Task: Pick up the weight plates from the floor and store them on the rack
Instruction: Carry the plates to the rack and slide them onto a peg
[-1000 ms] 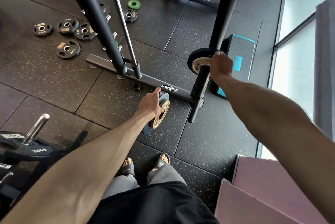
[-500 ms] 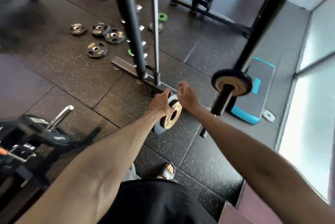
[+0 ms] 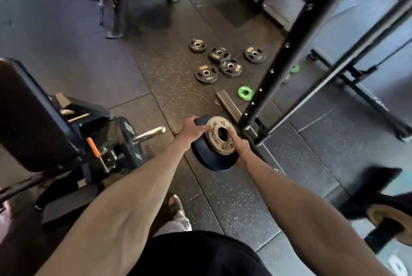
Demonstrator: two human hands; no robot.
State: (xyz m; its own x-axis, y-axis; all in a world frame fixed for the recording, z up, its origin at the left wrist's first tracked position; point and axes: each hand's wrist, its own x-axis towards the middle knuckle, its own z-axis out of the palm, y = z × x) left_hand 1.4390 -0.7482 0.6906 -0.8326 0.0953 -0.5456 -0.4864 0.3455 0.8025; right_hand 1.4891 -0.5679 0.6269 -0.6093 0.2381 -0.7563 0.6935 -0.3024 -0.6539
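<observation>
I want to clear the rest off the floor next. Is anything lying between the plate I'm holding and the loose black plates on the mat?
Nothing visible blocks the way. Both hands, left and right, grip the blue plate. Bare floor runs from there to the black plates. The rack's foot bar and upright stand to the right of that path.

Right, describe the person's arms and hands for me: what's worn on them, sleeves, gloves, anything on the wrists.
Both arms are bare from the bottom edge of the view to the fingertips: no sleeves show. The left hand and right hand wear no gloves, and no watch, band, wrap or ring can be made out on either, though the picture is somewhat blurred. Both forearms look lean, with raised veins.
</observation>
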